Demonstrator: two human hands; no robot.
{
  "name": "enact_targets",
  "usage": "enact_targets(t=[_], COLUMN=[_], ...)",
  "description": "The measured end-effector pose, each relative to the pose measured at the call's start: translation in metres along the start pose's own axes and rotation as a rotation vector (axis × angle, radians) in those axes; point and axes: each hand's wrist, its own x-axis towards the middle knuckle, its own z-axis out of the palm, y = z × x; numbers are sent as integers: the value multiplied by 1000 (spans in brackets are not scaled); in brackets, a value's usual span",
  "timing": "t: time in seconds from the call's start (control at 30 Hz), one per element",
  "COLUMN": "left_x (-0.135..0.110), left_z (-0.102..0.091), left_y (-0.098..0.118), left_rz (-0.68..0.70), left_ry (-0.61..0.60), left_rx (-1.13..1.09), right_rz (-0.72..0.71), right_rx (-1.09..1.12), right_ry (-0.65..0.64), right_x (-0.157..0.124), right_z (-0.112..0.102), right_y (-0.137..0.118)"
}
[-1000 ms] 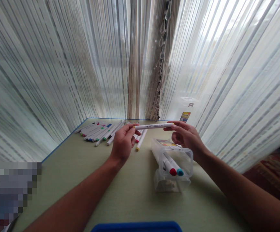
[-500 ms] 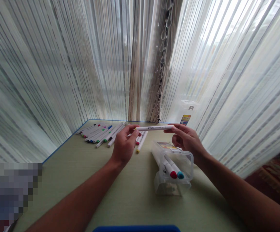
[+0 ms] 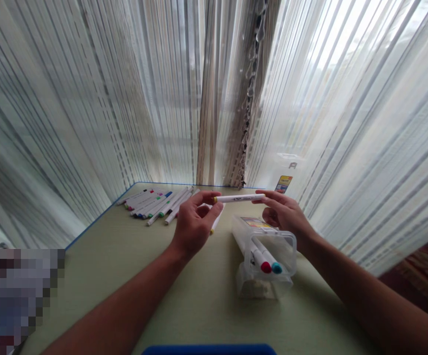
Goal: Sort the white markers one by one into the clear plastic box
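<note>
I note sheer white striped curtains closing left, far and right sides; daylight strongest upper right. Dark beaded cord hangs at far corner. Pale green, blue-edged tabletop below. Red patterned rug, near right.

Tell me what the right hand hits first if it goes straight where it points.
Probably the left hand, which pinches the other end of the white marker that the right hand holds; its fingers point leftward along it. Depth is unclear.

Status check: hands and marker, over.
Left hand and right hand each pinch an end of white marker, level above table. Case nearby holds two markers. Nothing in the way.
</note>
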Motion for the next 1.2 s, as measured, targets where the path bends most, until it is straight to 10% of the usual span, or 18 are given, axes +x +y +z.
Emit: enact_targets(t=[1.2], left_x=[-2], left_z=[4], left_y=[3], left_rz=[52], left_ry=[-7], left_rx=[67], right_rz=[35], right_rx=[-31], right_ry=[1], right_x=[2], right_z=[-3], right_y=[2])
